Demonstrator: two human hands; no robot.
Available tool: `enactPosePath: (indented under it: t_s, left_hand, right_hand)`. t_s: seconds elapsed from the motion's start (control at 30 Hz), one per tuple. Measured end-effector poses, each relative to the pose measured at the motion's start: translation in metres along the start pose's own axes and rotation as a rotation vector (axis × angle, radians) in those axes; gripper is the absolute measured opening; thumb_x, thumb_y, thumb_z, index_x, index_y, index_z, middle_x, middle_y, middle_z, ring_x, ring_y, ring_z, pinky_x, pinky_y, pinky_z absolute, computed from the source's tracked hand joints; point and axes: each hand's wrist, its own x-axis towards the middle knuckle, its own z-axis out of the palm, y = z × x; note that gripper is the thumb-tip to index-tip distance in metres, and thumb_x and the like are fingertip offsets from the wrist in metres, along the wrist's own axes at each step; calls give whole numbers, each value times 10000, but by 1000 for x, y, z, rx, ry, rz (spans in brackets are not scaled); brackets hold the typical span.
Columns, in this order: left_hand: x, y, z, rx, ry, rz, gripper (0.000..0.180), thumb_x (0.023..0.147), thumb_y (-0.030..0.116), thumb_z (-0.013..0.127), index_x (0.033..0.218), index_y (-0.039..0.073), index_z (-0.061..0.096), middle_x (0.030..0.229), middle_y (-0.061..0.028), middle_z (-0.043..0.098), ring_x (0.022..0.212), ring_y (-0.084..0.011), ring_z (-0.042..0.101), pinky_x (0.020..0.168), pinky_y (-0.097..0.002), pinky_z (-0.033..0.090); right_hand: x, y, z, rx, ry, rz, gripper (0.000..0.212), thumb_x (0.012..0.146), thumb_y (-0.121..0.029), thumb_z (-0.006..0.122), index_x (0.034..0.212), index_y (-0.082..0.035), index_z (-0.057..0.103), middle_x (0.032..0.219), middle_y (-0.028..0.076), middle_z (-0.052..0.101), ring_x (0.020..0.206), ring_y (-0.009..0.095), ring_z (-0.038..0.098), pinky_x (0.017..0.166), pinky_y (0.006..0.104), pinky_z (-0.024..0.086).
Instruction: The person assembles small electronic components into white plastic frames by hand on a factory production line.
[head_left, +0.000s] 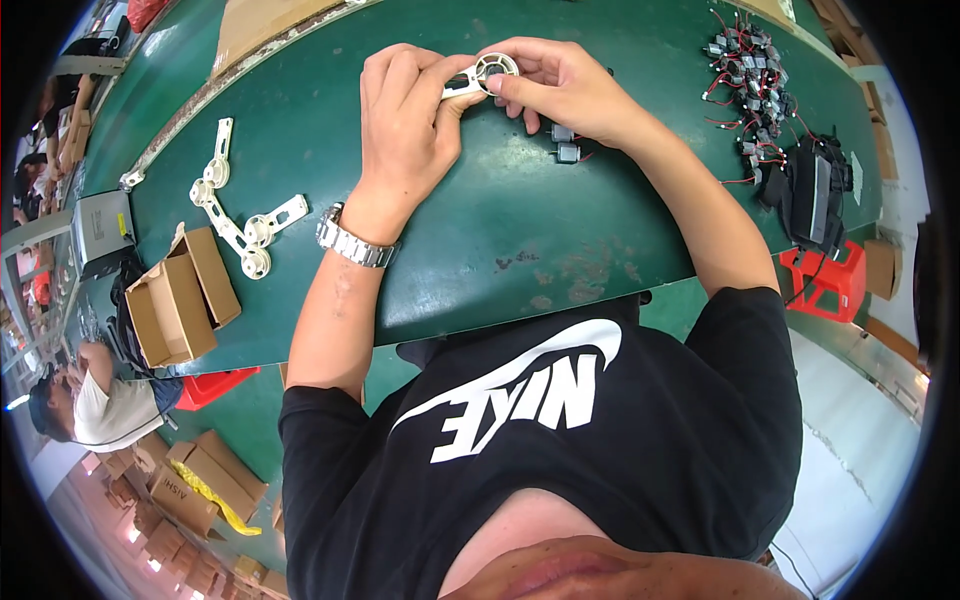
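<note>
White plastic arm (478, 76), flat with a ring-shaped end, sits pinched between your two hands above the green table (480, 230): left hand (405, 120) grips its bar, right hand (555, 85) clasps the ring. Two small metal motors (565, 143) lie just under your right hand. Several matching white arms (235, 205) lie well to your left, beside one open cardboard box (180, 295).

Factory assembly line: long green bench (520, 230), white plastic parts (235, 215), heap of small wired motors (750, 75), cardboard boxes (180, 300), other workers (95, 400) seated nearby.
</note>
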Motion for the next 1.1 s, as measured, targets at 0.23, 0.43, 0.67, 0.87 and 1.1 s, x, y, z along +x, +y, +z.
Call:
enactPosePath:
  t_s: [0.23,0.43,0.67,0.87,1.1]
  left_hand:
    - [1,1,1,21,13,88,297,794,71,816,1085,73,756,994,-52,631,1015,-288,579,882,-421,470]
    - [1,-1,3,24,11,74,329,799,40,821,1118,70,749,1011,-64,641,1027,-292,581,882,-400,487]
    - [4,1,-6,100,51,-21,537,814,173,838,1305,55,654,1177,-104,629,1125,-317,566,958,-437,479]
    - [4,-10,-90,431,-250,-312,359,820,178,821,1120,67,656,1041,-127,650,1019,-364,612,851,-468,536]
    - [-48,-18,-190,708,-937,-557,464,692,143,918,1065,60,653,1049,-150,661,1085,-392,602,911,-488,524]
  right_hand:
    - [-3,3,8,-359,150,-101,337,1039,-210,676,1316,-20,660,918,9,672,754,67,608,565,240,513]
    - [2,1,2,-70,98,-47,330,1026,-249,691,1271,-28,689,829,-7,630,662,63,558,540,219,457]
    - [14,-6,-4,-35,123,60,321,1006,-298,734,1198,-42,711,794,-16,633,598,39,503,499,213,386]
    - [74,-49,-33,-317,104,174,347,986,-395,738,1047,-54,749,663,-30,539,583,65,495,503,235,401]
    - [184,-112,-71,38,272,16,239,1018,-264,681,959,-32,690,672,40,552,603,165,563,534,350,481]
